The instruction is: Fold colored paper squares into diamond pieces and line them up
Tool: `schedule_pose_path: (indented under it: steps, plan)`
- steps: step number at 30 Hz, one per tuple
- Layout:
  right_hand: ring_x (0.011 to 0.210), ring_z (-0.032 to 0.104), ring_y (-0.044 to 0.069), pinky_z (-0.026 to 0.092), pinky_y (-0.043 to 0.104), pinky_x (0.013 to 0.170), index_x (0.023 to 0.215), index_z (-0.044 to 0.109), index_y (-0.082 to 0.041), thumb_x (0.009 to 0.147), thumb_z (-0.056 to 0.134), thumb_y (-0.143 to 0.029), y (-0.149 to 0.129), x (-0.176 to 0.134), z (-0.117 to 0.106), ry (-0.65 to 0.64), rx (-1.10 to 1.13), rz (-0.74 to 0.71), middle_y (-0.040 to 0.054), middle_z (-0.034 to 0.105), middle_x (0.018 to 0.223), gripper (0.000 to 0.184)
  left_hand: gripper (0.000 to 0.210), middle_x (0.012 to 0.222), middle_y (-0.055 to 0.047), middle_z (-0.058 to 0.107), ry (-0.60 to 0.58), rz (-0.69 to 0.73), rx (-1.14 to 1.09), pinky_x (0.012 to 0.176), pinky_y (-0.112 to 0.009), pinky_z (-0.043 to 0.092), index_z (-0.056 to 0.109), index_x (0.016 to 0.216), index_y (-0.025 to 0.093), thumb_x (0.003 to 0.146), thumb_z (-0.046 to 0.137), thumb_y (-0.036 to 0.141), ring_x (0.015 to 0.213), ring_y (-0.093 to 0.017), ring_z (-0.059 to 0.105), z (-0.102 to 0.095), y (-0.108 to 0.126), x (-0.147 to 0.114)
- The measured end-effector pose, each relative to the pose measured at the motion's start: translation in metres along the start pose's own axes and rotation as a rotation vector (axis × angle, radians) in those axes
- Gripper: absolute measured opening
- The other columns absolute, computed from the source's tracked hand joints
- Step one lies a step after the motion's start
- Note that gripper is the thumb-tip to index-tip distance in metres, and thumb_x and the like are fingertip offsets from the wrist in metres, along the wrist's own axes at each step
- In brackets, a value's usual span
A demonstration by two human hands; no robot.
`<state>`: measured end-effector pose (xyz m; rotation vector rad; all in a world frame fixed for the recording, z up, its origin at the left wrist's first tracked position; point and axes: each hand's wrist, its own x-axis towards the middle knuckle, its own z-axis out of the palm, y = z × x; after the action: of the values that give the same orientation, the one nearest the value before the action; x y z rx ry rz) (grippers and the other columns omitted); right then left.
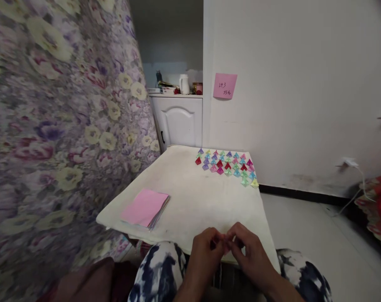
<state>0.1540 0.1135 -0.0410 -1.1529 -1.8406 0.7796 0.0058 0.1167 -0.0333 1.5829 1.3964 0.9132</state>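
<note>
Paper is pinched between both hands at the near edge of the table; the small pink piece is only partly seen, most of it being hidden by the fingers, so its shape cannot be told. The left hand is curled with its fingertips pressed onto the piece from 9 o'clock; the right hand is closed on it from 3 o'clock, the two hands touching at the knuckles. The piece is held just over the table's rim at 6 o'clock, above the patterned dark-and-white knees.

The table is seen as a pale, matt, slightly stained slab with rounded corners; at 8 o'clock of it a flat stack of pink square sheets is laid, its edges fanned a little and other colours showing beneath. At 1 o'clock, well apart from the hands, small folded paper shapes are set in rows against the wall; they are pointed, triangular, glossy-looking, in purple, blue, red, pink, green and yellow.

A pink sticky note with dark handwriting is stuck on the smooth white wall at 12 o'clock; a floral fabric, soft and blurred, is hung along 9 o'clock; a white cabinet with an arched door panel is seen beyond.
</note>
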Motion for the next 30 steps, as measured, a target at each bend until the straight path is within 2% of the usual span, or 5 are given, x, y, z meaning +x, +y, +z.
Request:
schedule_pose_path:
  steps: [6, 10, 16, 23, 30]
  plan:
    - [0.059, 0.052, 0.013, 0.04, 0.024, 0.055, 0.076, 0.052, -0.02, 0.081, 0.047, -0.012, 0.024, 0.02, 0.0, 0.077, -0.024, 0.045, -0.0017, 0.055, 0.069, 0.011, 0.016, 0.062, 0.0, 0.065, -0.014, 0.033, 0.027, 0.055, -0.022, 0.037, 0.063, 0.066, 0.017, 0.073, 0.049, 0.019, 0.059, -0.014, 0.056, 0.007, -0.004, 0.035]
    - [0.059, 0.051, 0.013, 0.039, 0.024, 0.054, 0.073, 0.049, -0.021, 0.081, 0.045, -0.012, 0.041, 0.051, -0.003, 0.12, -0.028, 0.049, -0.0014, 0.053, 0.067, 0.012, 0.014, 0.063, 0.0, 0.063, 0.027, 0.05, 0.045, 0.054, -0.022, 0.038, 0.062, 0.066, 0.018, 0.074, 0.05, 0.019, 0.059, -0.014, 0.055, 0.003, -0.005, 0.07]
    - [0.061, 0.052, 0.013, 0.042, 0.024, 0.056, 0.08, 0.054, -0.021, 0.084, 0.048, -0.02, 0.062, 0.097, -0.002, 0.13, 0.037, 0.038, 0.0005, 0.055, 0.077, 0.007, 0.015, 0.072, -0.002, 0.063, 0.061, 0.148, 0.07, 0.06, -0.024, 0.041, 0.062, 0.074, 0.019, 0.079, 0.048, 0.02, 0.066, -0.015, 0.057, 0.001, -0.013, 0.111]
    - [0.067, 0.054, 0.015, 0.044, 0.026, 0.061, 0.076, 0.052, -0.02, 0.08, 0.048, -0.013, 0.092, 0.103, 0.016, 0.139, 0.05, 0.073, 0.001, 0.055, 0.074, 0.009, 0.014, 0.071, -0.003, 0.062, 0.072, 0.097, 0.099, 0.061, -0.025, 0.042, 0.059, 0.073, 0.018, 0.079, 0.046, 0.017, 0.067, -0.016, 0.057, 0.013, -0.039, 0.124]
    - [0.064, 0.052, 0.015, 0.043, 0.026, 0.058, 0.075, 0.049, -0.021, 0.081, 0.046, -0.014, 0.101, 0.098, 0.016, 0.142, -0.001, 0.097, 0.0007, 0.054, 0.072, 0.009, 0.016, 0.073, -0.003, 0.062, 0.072, 0.064, 0.131, 0.062, -0.026, 0.042, 0.06, 0.072, 0.019, 0.078, 0.046, 0.014, 0.068, -0.016, 0.057, 0.019, -0.042, 0.126]
